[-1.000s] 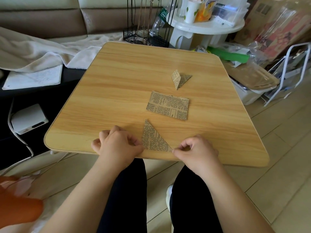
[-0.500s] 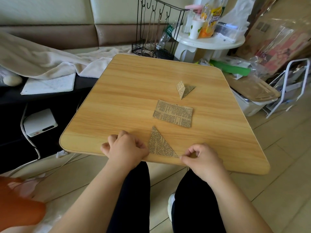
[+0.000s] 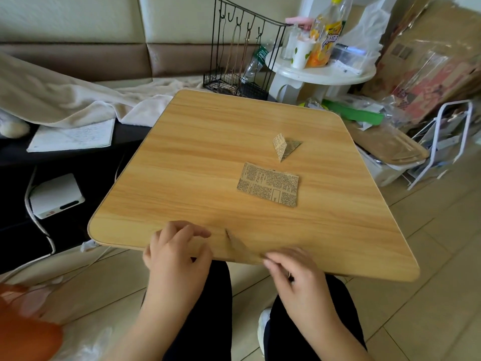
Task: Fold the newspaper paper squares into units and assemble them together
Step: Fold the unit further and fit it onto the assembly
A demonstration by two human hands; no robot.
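— At the near edge of the light wood-grain square table (image 3: 197, 162), what do the hands have?

— A folded newspaper triangle (image 3: 238, 247), motion-blurred and almost the colour of the wood, so its print cannot be read. Its point rises toward the table's middle; its base runs along the near edge. The right hand (image 3: 294, 272) has its fingertips at the triangle's right corner. They are curled together there, and it looks like a pinch on the paper, though the blur hides the exact contact.

— And the left hand (image 3: 177, 252)?

— It sits just left of the triangle, over the near edge, fingers loosely bent and spread, apart from the paper. It holds nothing that I can see. Its index finger points toward the triangle's tip without reaching it.

— Where are the other pieces?

— A flat newspaper-print rectangle of paper (image 3: 268, 184) lies right of the table's centre, well clear of the hands. A sliver of another sheet's edge peeks out at its far side, so it may be a small stack; how many sheets, I cannot tell. Beyond it, toward the far right corner, stands a small folded newspaper unit (image 3: 285, 148), one flap upright, a darker flap lying flat to its right.

— Anything cut off?

— Both forearms leave the bottom of the view, and dark-trousered legs show beneath the table edge.
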